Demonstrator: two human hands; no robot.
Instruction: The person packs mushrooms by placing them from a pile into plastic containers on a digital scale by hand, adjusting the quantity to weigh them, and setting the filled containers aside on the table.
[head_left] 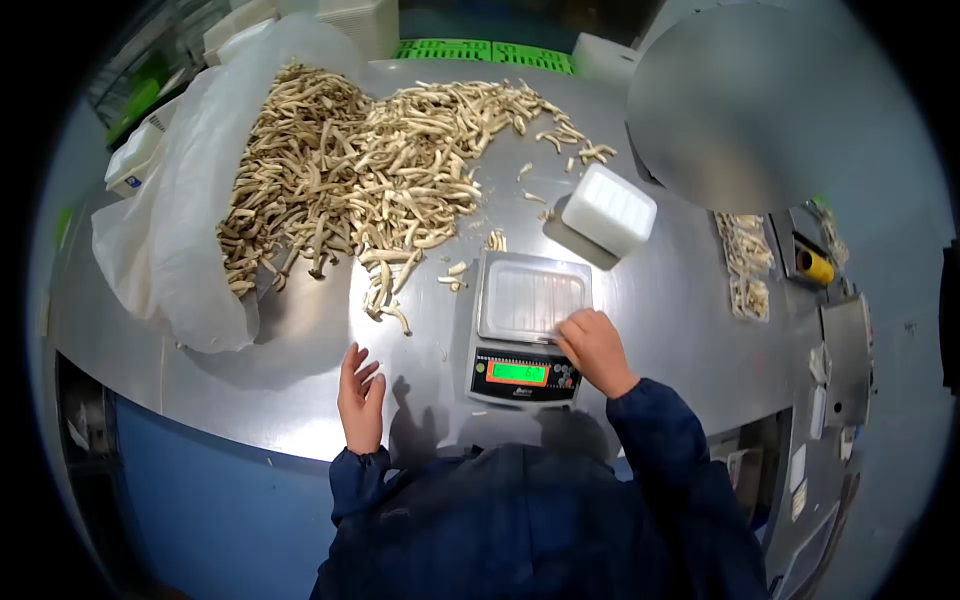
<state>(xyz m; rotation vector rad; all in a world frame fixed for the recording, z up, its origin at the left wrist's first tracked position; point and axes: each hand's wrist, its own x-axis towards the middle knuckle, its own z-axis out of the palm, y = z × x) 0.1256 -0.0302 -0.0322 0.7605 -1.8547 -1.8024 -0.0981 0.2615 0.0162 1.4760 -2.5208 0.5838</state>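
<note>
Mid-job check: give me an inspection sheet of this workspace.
Surface: steel table, shiny, some crumbs.
Job's things: scale, display lit, digits unclear; tray on it, no mushrooms in it; mushroom heap beyond; white tray stack standing beside the scale.
Clutter: stray mushrooms off the heap; white plastic bag along its left.
Grippers: bare hands; left hand open above the table, right hand at the tray's near right corner.
Cables: nothing seen.
Surroundings: green crates behind; yellow roll far right.

Tabletop (300, 400) brushed metal, glossy; bag (180, 230) thin wrinkled plastic; sleeves (660, 430) matt cloth; stacked trays (608, 212) smooth, probably foam.
</note>
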